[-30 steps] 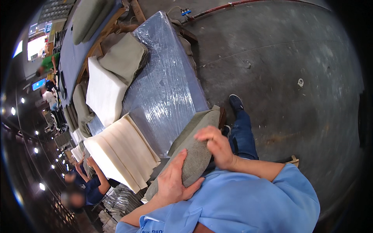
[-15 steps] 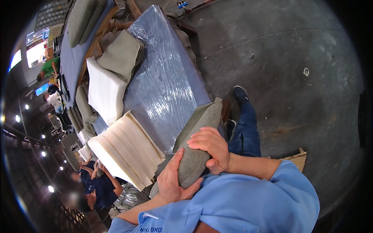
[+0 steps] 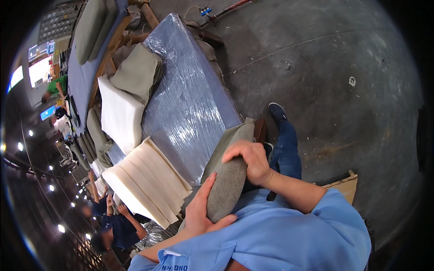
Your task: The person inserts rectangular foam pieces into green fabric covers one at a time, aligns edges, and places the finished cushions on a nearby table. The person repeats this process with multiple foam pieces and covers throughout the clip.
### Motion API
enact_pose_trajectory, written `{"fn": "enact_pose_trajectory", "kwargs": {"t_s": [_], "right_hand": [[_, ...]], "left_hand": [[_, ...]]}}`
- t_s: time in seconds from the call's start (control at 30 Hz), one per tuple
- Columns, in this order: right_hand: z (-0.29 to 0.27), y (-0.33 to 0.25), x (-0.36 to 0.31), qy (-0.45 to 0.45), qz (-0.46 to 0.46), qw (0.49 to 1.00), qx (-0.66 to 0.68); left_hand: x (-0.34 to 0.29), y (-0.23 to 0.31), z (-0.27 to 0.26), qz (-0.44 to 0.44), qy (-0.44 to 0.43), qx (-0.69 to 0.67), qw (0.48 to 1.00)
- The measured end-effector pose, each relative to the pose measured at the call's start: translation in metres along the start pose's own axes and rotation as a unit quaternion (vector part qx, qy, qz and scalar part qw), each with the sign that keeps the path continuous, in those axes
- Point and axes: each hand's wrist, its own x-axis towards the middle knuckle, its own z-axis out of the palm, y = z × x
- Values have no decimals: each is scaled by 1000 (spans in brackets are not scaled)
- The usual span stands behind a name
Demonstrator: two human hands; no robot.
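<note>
As I watch remotely, the grey cushion cover, contents hidden from me, lies by the film-wrapped worktop between the left hand, holding its near end, and the right hand, curled over it, grip unclear.

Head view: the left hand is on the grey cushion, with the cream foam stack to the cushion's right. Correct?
Wrong side: in the head view, the cream foam stack lies left of the grey cushion. The left hand is on that cushion.

Head-worn wide fisheye, looking down, close above the hands
</note>
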Motion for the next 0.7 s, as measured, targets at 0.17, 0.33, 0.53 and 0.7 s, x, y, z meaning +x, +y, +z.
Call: {"fn": "enact_pose_trajectory", "kwargs": {"t_s": [0.17, 0.33, 0.53, 0.7], "right_hand": [[-21, 48, -29, 260, 151, 953, 41], [5, 57, -42, 239, 212, 947, 35], [19, 47, -10, 240, 236, 938, 79], [13, 59, -2, 243, 220, 941, 79]], "left_hand": [[54, -46, -10, -131, -171, -338, 916], [107, -99, 32, -152, -206, -310, 916], [114, -126, 56, -111, -114, -404, 901], [129, -144, 55, -72, -108, -357, 925]]}}
